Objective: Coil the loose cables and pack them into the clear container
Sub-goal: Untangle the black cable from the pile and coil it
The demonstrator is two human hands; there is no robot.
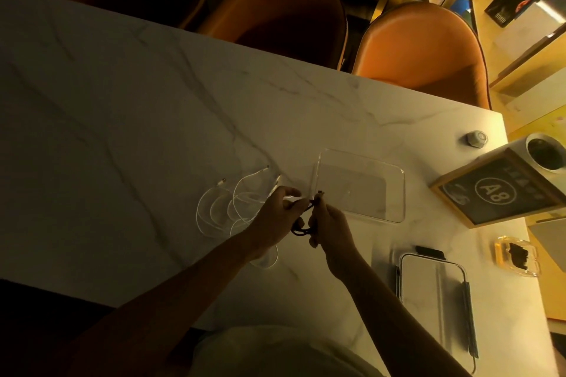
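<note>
You are working a dark cable [301, 222] between both hands, just above the table [128, 107] and near the left edge of the container [360, 185]. Your left hand [277, 214] is pinching one end of it, fingers closed on the cord; your right hand [329, 223] is gripping the bunched loops, one plug end poking up past the fingertips. The light is dim, so you cannot count the loops from here — it is looking like a coil part-made, not yet finished.

The container is sitting open and empty; nothing is packed yet. Its lid [435, 294] is lying apart on the table, near your right forearm.

The white cables [235, 208] are lying loose in sprawling arcs on the table, just left of your hands and partly under the left wrist, well tangled with each other — how many there are is hard to tell. None of them is coiled.

Judgement: you are early in the task. Left to do — finishing the dark coil, setting it in the container, then coiling and packing the white ones.
</note>
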